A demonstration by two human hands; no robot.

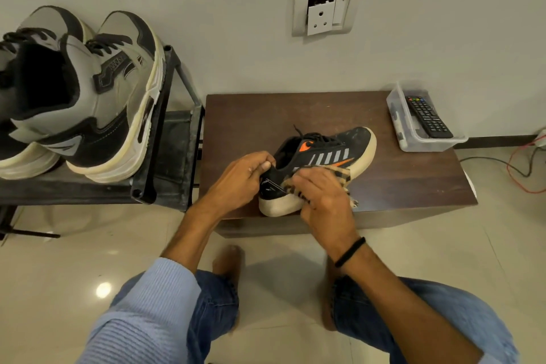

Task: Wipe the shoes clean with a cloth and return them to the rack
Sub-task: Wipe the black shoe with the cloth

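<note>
Pinching the heel, my left hand (242,177) steadies the shoe (331,154); right hand (322,195) grips the cloth (339,170) against its flank; toe points away, rightward; rack (165,127) lies left.

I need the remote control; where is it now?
In the head view the remote control lies in a clear plastic box at the far right corner of the brown table, right of the black shoe.

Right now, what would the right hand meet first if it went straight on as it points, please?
Probably the black shoe, since the right hand holds the cloth against its side.
</note>
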